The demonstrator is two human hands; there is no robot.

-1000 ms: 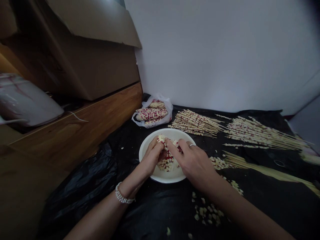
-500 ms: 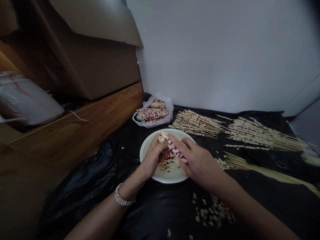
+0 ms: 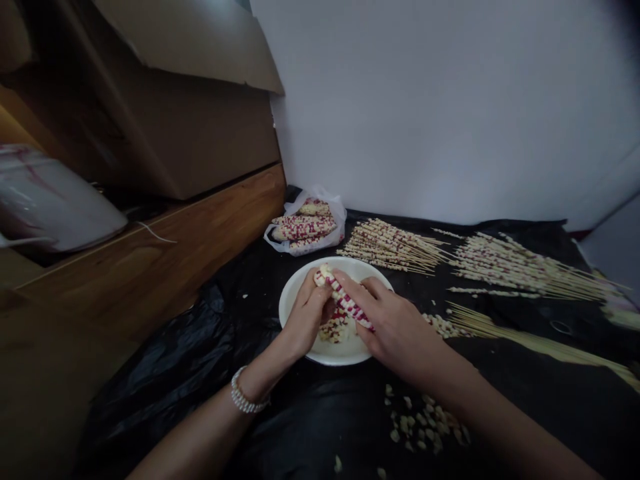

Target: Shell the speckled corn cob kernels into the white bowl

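A white and dark-red corn cob [image 3: 349,305] is held at a slant over a white bowl [image 3: 343,361]. My right hand [image 3: 393,320] wraps round the cob's lower right part. At its upper left end, my left hand [image 3: 309,313] is closed on the cob, thumb against the kernels; some of its fingers are hidden. Loose kernels [image 3: 334,331] lie in the bowl beneath. A bracelet of white beads [image 3: 243,393] circles my left wrist.
Behind the bowl, a plastic bag [image 3: 340,217] holds more cobs. Skewers threaded with kernels [image 3: 395,243] lie in bundles at the right, bare sticks [image 3: 525,340] nearer. Scattered kernels [image 3: 425,423] lie in front. A cardboard box [image 3: 215,133] and white bucket [image 3: 60,200] stand left.
My left thumb has shifted slightly up along the cob's end. Both hands keep their hold on the cob, and the rest looks the same.
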